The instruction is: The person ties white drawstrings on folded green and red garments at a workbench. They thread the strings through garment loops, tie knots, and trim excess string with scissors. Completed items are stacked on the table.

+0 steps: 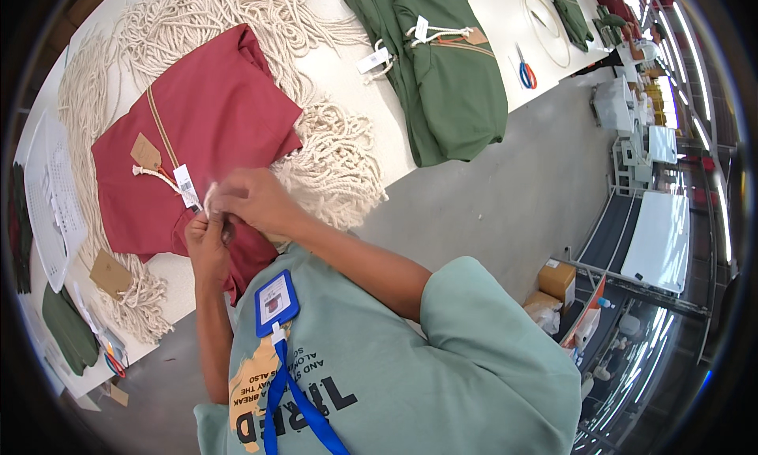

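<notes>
A red folded cloth item (213, 99) lies on the table in front of me, with a tan double cord, a brown tag (145, 152) and a white label (186, 186) on it. At its near edge, my left hand (207, 238) is closed in a pinch on a cream rope cord (211, 197). My right hand (251, 196) meets it from the right, slightly blurred, with its fingers pinched on the same cord. The fingers hide how the cord runs between them. Part of the red fabric hangs over the table edge beside my left wrist.
Heaps of cream rope (189, 13) lie behind and beside the red cloth. Green folded cloth items (450, 84) and red-and-blue-handled scissors (527, 74) are to the right. A white perforated basket (55, 202) and a brown card (110, 273) sit at the left.
</notes>
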The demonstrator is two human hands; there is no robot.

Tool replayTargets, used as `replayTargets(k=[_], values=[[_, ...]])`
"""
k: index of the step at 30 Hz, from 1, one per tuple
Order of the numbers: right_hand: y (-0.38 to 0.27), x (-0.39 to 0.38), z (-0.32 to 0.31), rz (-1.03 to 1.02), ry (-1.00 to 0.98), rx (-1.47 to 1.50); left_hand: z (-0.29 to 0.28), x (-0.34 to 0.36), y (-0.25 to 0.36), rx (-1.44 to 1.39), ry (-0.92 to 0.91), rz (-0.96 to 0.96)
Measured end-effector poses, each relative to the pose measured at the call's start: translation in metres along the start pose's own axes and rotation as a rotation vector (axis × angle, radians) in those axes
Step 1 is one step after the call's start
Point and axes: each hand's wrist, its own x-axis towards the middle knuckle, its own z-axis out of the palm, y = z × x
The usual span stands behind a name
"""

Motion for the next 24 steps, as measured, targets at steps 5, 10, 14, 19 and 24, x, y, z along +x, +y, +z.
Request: replayTargets(k=[5,10,14,19,24], values=[[-0.002,-0.056,-0.070,-0.050,0.124,-0.622,0.011,0.000,0.008,0.228,-0.122,-0.083],[-0.026,-0.146,-0.167,0.304,0.086,-1.378,0.001,0.009,0.024,0.313,-0.062,-0.067],[-0.026,-0.101,-0.218,-0.004,0.584,-1.206,-0.001,0.013,0.027,0.369,-0.036,-0.036],[0.006,-0.003,-0.255,0.263,0.862,-1.209,0.004,0.012,0.036,0.430,-0.081,-0.019],[0.017,0.008,-0.272,0.342,0.896,-1.155,0.005,0.000,0.042,0.497,-0.053,-0.072]])
